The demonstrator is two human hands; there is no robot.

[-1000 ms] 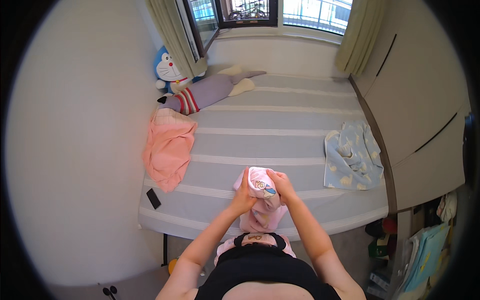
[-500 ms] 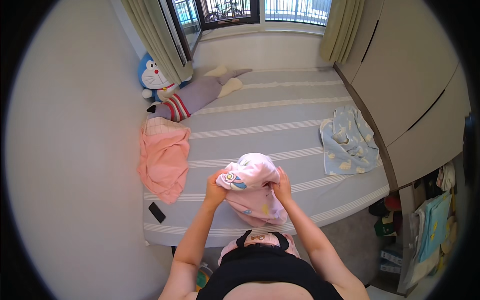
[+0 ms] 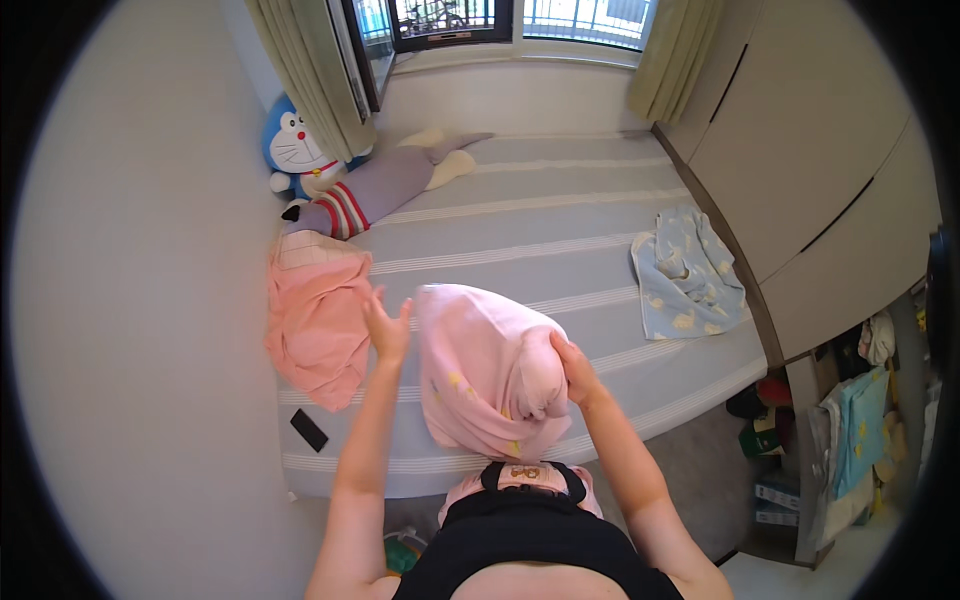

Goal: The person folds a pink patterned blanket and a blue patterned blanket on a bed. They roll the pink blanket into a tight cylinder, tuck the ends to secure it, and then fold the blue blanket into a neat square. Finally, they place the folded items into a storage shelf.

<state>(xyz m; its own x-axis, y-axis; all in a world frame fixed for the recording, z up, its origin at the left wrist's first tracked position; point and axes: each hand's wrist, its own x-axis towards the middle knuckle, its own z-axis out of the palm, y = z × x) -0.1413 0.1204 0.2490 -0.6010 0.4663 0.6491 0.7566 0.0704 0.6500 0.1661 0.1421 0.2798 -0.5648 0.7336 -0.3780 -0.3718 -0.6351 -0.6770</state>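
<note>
left of center, the left hand [image 3: 388,328] was spread beside the pink cloth [image 3: 478,350] in the frame's lower middle. the cloth seemed light and floppy, best held by its edges; the right hand [image 3: 578,372] pinched its bunched right side.

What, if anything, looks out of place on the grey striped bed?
Mildly, the flat black rectangular phone-like slab, askew near the front left corner of the bed: the only device there. No spill or damage shows.
</note>
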